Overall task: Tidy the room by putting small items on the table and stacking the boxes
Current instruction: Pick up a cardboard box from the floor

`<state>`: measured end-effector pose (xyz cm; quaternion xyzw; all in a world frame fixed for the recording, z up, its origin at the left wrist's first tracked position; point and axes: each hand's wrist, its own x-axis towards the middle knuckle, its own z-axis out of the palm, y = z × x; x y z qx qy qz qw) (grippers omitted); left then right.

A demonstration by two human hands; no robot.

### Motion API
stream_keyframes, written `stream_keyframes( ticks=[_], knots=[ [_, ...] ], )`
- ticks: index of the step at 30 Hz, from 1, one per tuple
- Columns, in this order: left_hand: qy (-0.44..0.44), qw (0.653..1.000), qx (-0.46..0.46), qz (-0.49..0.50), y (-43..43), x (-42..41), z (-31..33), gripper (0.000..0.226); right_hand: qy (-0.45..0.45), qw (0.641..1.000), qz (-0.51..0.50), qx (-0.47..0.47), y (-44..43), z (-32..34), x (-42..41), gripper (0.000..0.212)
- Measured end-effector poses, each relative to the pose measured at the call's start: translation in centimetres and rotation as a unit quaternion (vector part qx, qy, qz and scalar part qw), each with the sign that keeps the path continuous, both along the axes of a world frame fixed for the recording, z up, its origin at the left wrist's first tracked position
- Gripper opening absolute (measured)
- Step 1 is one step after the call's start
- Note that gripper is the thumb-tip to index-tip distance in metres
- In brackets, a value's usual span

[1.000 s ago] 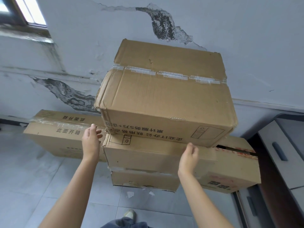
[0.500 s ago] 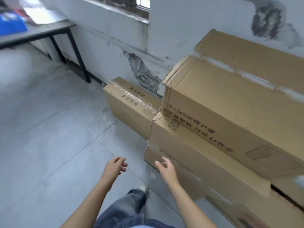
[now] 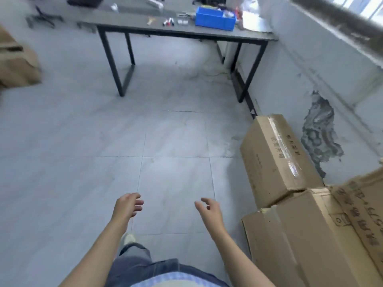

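Stacked cardboard boxes [image 3: 323,230] fill the lower right corner, with a long taped box [image 3: 275,158] lying on the floor beside them against the wall. My left hand [image 3: 128,206] and my right hand [image 3: 209,210] hang in front of me over the floor tiles, fingers loosely curled, holding nothing and apart from the boxes. A dark table [image 3: 145,25] stands at the far end. It carries a blue bin [image 3: 215,18] and several small items [image 3: 172,22].
Another cardboard box [image 3: 16,61] sits at the far left edge, blurred. A peeling wall [image 3: 319,133] with a window ledge runs along the right. Grey tiled floor [image 3: 128,137] lies between me and the table. My foot [image 3: 128,239] shows below.
My view has swung left, away from the box stack toward the table. Both hands have come off the boxes and now hang free over the floor.
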<state>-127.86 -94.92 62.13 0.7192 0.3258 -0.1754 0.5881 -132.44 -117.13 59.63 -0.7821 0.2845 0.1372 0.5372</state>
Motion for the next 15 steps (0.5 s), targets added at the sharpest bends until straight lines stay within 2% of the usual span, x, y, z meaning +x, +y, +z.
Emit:
stream_keyframes(
  ticks=[3,5,7,10,15],
  knots=[
    [0.017,0.999,-0.015,-0.048,1.9,-0.3,0.1,0.015,0.009,0.998,0.054,-0.012,4.2,-0.2,2.8,0.041],
    [-0.008,0.999,0.006,-0.052,4.9,0.3,0.3,0.020,0.019,0.995,0.100,-0.007,8.2,-0.4,5.0,0.043],
    [-0.032,0.999,0.027,0.028,9.8,1.6,0.9,0.022,0.025,0.988,0.149,-0.002,12.7,-0.3,6.9,0.043],
    [-0.062,0.981,0.014,0.185,18.3,3.3,2.1,0.018,0.005,0.979,0.203,-0.005,19.1,-0.4,9.3,0.040],
    [-0.075,0.965,0.017,0.249,27.2,2.8,2.0,0.017,0.016,0.960,0.280,-0.007,28.7,-1.1,12.6,0.039]
  ],
)
